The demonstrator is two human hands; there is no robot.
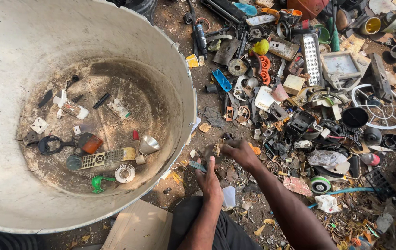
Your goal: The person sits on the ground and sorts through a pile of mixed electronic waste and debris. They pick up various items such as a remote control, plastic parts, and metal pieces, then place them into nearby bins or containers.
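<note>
My left hand [208,178] rests low on the dirt beside the big white tub [3,92], its fingers curled over a small grey-blue scrap piece [197,166]. Just above it, my right hand [239,150] pinches a small dark scrap piece [212,150] held over the ground. The tub holds several bits of scrap, among them a remote control [105,158], a metal funnel [148,145], a green plastic piece [97,183] and a round white fitting [125,173].
A dense heap of mixed scrap covers the ground to the right: a blue plastic piece [221,80], a white LED panel [312,59], a white fan guard [377,106], a yellow toy [260,46]. A cardboard sheet [138,227] lies at the bottom.
</note>
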